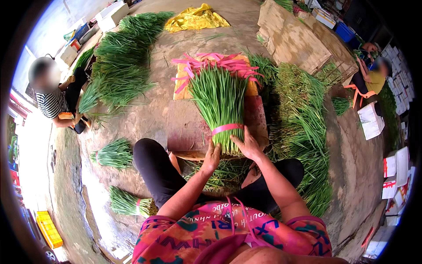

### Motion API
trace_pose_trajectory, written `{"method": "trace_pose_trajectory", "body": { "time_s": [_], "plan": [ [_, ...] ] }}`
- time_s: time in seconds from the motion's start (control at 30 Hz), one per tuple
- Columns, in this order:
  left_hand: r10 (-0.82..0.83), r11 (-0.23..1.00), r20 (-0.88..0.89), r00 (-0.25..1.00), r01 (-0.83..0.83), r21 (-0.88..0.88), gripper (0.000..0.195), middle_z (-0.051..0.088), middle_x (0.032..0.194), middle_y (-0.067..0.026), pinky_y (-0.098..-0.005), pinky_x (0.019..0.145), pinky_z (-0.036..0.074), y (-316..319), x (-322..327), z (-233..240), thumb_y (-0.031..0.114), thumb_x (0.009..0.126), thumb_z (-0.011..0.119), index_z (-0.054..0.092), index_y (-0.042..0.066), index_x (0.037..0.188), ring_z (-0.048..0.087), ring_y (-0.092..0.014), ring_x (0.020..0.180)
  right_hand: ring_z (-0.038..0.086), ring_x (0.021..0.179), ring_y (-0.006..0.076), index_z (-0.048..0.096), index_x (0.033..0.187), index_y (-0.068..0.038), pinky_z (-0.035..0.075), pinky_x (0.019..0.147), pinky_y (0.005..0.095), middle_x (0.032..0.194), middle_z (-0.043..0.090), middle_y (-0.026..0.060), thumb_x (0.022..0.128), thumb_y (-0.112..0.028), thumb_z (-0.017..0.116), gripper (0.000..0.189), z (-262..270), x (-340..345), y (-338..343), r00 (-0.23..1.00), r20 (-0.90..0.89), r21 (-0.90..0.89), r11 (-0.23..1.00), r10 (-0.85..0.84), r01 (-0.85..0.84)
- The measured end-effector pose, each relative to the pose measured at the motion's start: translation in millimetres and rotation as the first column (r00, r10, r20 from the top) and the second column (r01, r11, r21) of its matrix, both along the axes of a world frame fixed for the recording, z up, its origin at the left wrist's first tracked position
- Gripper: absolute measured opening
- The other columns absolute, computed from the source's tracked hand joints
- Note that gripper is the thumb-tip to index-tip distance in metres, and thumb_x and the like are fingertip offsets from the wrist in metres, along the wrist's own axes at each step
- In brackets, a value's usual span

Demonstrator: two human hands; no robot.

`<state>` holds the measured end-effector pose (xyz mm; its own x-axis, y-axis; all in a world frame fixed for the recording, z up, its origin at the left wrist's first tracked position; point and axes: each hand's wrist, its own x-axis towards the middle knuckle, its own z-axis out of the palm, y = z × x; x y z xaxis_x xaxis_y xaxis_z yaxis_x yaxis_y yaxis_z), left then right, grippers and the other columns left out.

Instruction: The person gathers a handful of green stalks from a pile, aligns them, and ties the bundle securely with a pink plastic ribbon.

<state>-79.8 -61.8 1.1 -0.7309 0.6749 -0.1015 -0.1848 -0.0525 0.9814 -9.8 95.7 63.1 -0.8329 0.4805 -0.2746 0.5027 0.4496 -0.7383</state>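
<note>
A thick bundle of green leafy stalks [219, 99], maybe garlic chives, lies on a low board-topped stand [184, 132] before me, its cut ends towards me. A pink band [227, 128] circles it near those ends. My left hand [212, 156] touches the bundle's left side at the base, fingers pointing away from me. My right hand [247, 144] rests against the right side, thumb and fingers spread around the stalks just below the band. Many loose pink strips [224, 61] lie under and beyond the leaf tips, over a yellowish block [181, 89].
Banded bundles lie on the floor at left [113, 154] and lower left [132, 203]. Heaps of loose stalks stand at upper left [122, 62] and right [303, 125]. A yellow sack [197, 18] lies beyond. One person [54, 102] sits at left, another [374, 77] at right.
</note>
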Motion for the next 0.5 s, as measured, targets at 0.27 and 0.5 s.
{"method": "trace_pose_trajectory", "body": {
  "time_s": [0.27, 0.5],
  "plan": [
    [0.059, 0.995, -0.209, 0.976, -0.074, -0.063, 0.057, 0.044, 0.106, -0.0141, -0.0267, 0.075, 0.038, 9, 23, -13, 0.023, 0.092, 0.038, 0.011, -0.01, 0.131, 0.042, -0.018, 0.092, 0.032, 0.121, 0.0374, 0.011, 0.133, 0.008, 0.031, 0.097, 0.037, 0.13, 0.027, 0.0318, 0.073, -0.066, 0.047, 0.102, -24, 9, 17, 0.978, -0.173, 0.01, 0.993, 0.121, -0.121],
    [0.215, 0.943, -0.322, 0.922, -0.282, -0.178, 0.036, 0.059, 0.092, -0.0163, -0.0274, 0.06, 0.048, -16, -38, 20, 0.013, 0.082, 0.057, 0.048, 0.001, 0.115, 0.06, -0.015, 0.071, 0.059, 0.081, 0.0248, 0.056, 0.099, -0.003, 0.047, 0.069, 0.0341, 0.089, 0.059, 0.0126, 0.077, -0.025, 0.063, 0.031, 10, -16, 30, 0.933, -0.348, 0.272, 0.962, 0.094, 0.004]
  ]
}}
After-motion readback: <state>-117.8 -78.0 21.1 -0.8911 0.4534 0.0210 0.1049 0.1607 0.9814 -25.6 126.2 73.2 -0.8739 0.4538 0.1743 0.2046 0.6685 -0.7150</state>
